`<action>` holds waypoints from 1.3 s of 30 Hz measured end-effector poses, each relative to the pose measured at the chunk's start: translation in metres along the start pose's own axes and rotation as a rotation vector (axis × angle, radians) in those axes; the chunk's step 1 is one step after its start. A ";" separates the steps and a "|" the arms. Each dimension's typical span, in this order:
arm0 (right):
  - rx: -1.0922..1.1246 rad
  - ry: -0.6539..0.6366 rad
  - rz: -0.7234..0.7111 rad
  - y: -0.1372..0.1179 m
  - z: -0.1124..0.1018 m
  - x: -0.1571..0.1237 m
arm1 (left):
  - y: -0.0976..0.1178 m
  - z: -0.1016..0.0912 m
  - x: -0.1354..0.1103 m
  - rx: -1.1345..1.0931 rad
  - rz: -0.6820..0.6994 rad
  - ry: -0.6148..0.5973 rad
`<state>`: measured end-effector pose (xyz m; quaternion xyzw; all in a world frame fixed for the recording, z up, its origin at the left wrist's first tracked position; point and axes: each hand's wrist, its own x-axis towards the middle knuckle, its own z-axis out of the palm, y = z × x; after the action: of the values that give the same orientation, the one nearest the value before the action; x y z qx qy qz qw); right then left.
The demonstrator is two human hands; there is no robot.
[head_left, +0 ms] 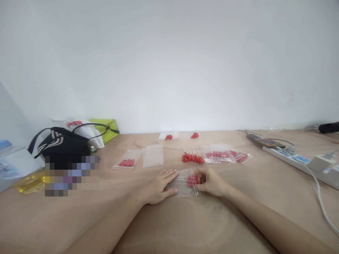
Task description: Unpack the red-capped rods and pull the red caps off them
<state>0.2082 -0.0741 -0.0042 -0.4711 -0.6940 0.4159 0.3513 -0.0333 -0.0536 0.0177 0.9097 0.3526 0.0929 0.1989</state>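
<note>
A clear zip bag [181, 189] lies flat on the table in front of me. My left hand [163, 185] rests on its left end, palm down with the fingers stretched out. At the bag's right end, my right hand [208, 181] grips a small bunch of red-tipped sticks [192, 181]. Their pale shafts point left and appear to be inside the bag; the fingers hide some of the red ends. Just beyond my hands lies a row of loose red-tipped sticks [192, 157], red ends toward me.
Filled zip bags [219, 155] overlap to the right of the row. Farther left are a flat zip bag [153, 156] and a filled one [127, 162]. Two red clusters lie near the wall. A power strip [299, 160] with a white cable is at right, a black bag [65, 146] at left.
</note>
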 end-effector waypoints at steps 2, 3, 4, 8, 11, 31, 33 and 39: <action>0.049 -0.046 0.051 -0.002 -0.010 -0.002 | 0.000 -0.002 0.000 0.009 -0.006 -0.018; 0.078 -0.060 0.083 -0.003 -0.016 -0.003 | 0.000 -0.002 0.000 0.014 -0.009 -0.026; 0.102 -0.060 0.113 -0.003 -0.022 -0.005 | 0.000 -0.002 0.000 0.019 -0.013 -0.033; 0.238 -0.076 0.206 -0.004 -0.037 -0.011 | 0.002 -0.004 0.001 0.034 -0.028 -0.069; 0.385 -0.082 0.267 -0.005 -0.039 -0.013 | 0.004 -0.005 0.001 0.035 -0.029 -0.078; 0.507 0.085 0.416 -0.009 -0.039 -0.012 | -0.001 -0.007 -0.001 0.045 -0.002 0.059; 0.521 0.109 0.433 -0.008 -0.041 -0.011 | -0.004 -0.007 0.001 0.036 0.006 0.147; 0.520 0.105 0.361 0.005 -0.067 -0.011 | -0.004 -0.007 0.008 0.012 -0.120 0.351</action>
<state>0.2725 -0.0666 0.0175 -0.5018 -0.4506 0.6102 0.4157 -0.0315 -0.0437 0.0224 0.8579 0.4363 0.2361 0.1341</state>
